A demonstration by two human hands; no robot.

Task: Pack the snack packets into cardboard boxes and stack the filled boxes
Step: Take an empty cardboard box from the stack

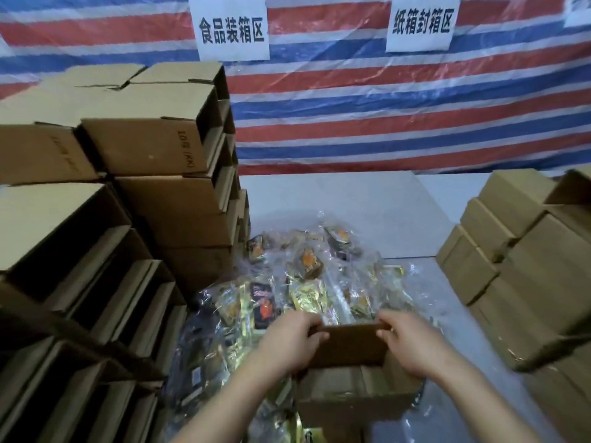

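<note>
- I see the striped tarpaulin [399,100] across the whole back of my view, red, white and blue, with two full paper signs [232,28] fixed to it and the corner of a third at the upper right edge.
- I count two masses of cardboard: the stacked boxes on the left [105,193], many layers deep and turned so their dark open sides face right, and the stacked boxes on the right [524,270], plain brown and closed (I cannot give an exact count for either, as they run out of frame).
- Between them I see the grey table [345,206], bare at the far end.
- I see the snack packets [307,276] heaped in clear plastic at the table's middle, gold, black and orange, too many and too blurred to count; the heap touches the foot of the left stack and crowds the near box.
- One open cardboard box [348,378] sits just in front of me, against the heap, its far flap [350,342] standing up.
- My left hand [292,342] grips the flap's left end, fingers curled over its top edge.
- My right hand [412,342] pinches the flap's right end, both forearms reaching in from below.
</note>
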